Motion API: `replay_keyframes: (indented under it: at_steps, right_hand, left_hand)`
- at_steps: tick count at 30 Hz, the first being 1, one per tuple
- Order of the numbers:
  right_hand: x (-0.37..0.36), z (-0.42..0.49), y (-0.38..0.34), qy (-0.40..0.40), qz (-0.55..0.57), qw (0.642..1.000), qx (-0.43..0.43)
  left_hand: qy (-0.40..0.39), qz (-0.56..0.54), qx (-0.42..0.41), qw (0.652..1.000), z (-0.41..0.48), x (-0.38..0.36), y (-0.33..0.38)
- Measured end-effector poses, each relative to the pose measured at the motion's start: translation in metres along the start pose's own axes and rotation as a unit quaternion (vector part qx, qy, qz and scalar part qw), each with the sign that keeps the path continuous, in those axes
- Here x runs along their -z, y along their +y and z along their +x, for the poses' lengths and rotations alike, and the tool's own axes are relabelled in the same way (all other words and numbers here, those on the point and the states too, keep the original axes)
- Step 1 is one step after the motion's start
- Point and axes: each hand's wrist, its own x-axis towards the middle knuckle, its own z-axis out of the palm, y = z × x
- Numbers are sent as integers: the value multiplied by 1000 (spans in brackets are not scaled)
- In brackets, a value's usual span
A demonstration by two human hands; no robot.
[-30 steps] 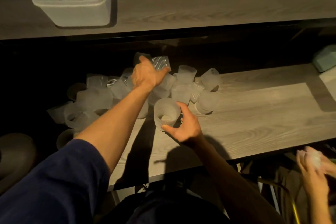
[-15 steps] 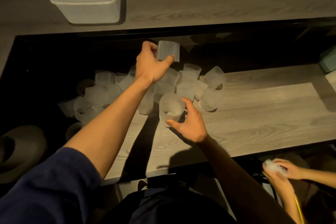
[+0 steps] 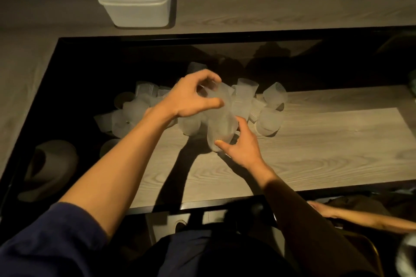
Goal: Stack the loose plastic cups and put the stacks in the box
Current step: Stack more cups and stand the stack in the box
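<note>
Left hand (image 3: 191,99) pinches a cup (image 3: 221,96) between thumb and curled fingers, above the lower tabletop (image 3: 315,153). Right hand (image 3: 244,146) grips a second cup (image 3: 219,135) from its right side, base near the tabletop. The two cups overlap, upper one over the lower's mouth. Blur, so can't tell how far it's nested. Loose pile (image 3: 244,99) lies just behind the hands, spilling left into the dark. Box (image 3: 135,2) sits well apart on the raised far tabletop (image 3: 270,7). Another person's arm (image 3: 364,220) is at lower right.
</note>
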Motion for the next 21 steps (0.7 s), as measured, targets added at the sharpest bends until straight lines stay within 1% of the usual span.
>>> replay_keyframes:
  at_steps: [3,5,10,16,21]
  right_hand:
    - [-1,-3,0,-2,-5,1000,6]
    - [-3,-5,1,-1,-8,1000,7]
    - [-6,-9,3,4,3,1000,1]
    - [-5,-14,5,8,10,1000,3]
    - [-3,-16,4,1,1,1000,13]
  left_hand:
    - [-36,31,-5,999,-13,-13,2]
    - [-46,46,1,998,-20,-21,0]
    - [-16,82,-27,996,-28,-33,3]
    - [-42,136,-30,989,-33,-44,3]
    - [-47,151,-31,987,-29,-37,-2]
